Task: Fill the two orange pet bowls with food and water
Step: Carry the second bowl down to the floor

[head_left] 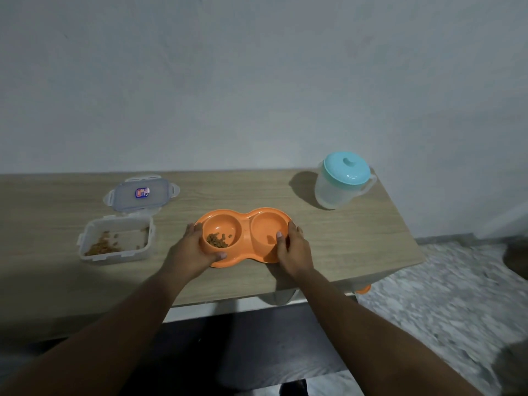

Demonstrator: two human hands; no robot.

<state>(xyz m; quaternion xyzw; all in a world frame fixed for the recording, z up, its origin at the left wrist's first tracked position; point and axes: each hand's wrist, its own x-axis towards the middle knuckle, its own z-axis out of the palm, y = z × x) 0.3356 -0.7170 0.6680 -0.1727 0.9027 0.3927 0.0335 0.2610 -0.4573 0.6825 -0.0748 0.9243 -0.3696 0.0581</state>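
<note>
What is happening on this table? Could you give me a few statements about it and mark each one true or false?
1. The left hand and the right hand hold the orange double bowl, one at each end. True.
2. The jug has its lid off. False: its turquoise lid sits on top.
3. Some kibble lies in the left bowl. True.
4. The food container is closed. False: it is open, and its clear lid lies on the table behind it.
5. The jug stands between the two hands. False: it stands apart, near the table's far right corner.
</note>
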